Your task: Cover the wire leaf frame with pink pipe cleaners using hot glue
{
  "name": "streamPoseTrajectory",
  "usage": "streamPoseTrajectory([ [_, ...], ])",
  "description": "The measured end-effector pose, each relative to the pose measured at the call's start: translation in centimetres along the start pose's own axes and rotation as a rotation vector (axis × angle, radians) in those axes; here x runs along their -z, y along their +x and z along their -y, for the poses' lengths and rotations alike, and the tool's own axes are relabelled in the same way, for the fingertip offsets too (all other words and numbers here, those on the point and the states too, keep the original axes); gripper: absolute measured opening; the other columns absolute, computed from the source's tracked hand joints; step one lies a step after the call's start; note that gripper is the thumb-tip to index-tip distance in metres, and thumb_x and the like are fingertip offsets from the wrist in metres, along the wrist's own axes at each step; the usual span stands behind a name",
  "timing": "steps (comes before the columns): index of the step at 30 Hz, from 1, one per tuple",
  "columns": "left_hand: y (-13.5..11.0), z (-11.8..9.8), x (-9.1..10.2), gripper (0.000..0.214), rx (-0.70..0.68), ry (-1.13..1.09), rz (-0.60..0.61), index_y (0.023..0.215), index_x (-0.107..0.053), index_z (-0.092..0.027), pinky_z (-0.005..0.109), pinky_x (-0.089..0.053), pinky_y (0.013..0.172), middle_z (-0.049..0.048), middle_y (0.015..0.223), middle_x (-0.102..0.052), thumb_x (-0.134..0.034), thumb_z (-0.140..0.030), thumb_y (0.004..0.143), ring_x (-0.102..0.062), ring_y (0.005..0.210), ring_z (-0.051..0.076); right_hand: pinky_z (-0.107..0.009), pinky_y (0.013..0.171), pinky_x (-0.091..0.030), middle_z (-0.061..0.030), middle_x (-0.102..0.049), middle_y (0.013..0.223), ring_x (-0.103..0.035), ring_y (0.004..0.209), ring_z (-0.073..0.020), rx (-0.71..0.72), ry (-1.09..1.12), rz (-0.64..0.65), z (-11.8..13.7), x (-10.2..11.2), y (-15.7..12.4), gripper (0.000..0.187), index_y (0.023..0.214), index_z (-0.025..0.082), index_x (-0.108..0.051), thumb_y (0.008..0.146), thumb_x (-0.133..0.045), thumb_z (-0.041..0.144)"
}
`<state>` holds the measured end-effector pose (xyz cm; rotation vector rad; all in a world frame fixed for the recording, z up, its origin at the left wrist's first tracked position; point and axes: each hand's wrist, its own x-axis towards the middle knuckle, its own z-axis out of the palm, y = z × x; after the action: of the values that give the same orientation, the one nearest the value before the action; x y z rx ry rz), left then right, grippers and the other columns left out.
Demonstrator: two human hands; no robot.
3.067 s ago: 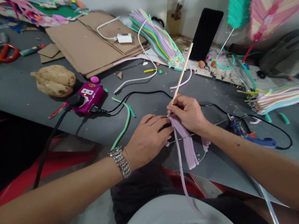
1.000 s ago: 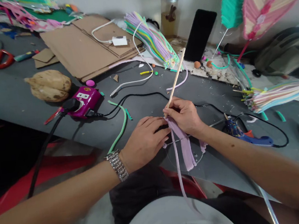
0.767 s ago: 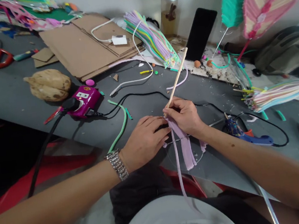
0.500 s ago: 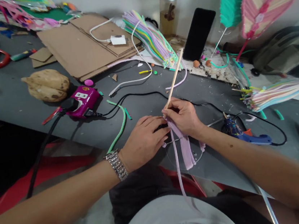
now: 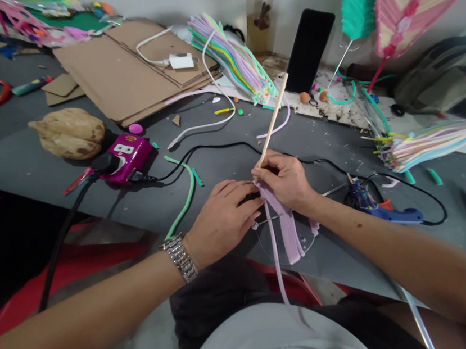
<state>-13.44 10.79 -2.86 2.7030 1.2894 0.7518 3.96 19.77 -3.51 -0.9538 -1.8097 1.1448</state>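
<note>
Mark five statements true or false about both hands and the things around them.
1. The right hand pinches a slim, pale wooden stick. True.
2. The left hand is at a flat, lilac stranded band. True.
3. The right wrist wears a watch. False: a silver metal watch is on the left.
4. A black plug sits in the magenta plastic power box. True.
5. The black rectangular phone lies flat. False: the phone stands upright, tilted.
</note>
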Motion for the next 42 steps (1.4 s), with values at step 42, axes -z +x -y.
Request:
streamPoseTrajectory([
  [42, 0.1, -0.05, 0.08, 0.022, 0.003, 0.002, -0.011, 0.113, -0.074, -0.016, 0.047, -0.05, 0.101, 0.0123, 0.121, -0.074, -0.057, -0.018, 0.099, -0.066, 0.116, 0.027, -0.028, 0.066, -0.048, 0.0013, -0.063, 0.071, -0.059, 0.065, -0.0127, 0.027, 0.01, -0.036, 0.33, -0.06, -0.29, 0.023, 0.065, 0.02, -0.06, 0.087, -0.066, 0.021],
])
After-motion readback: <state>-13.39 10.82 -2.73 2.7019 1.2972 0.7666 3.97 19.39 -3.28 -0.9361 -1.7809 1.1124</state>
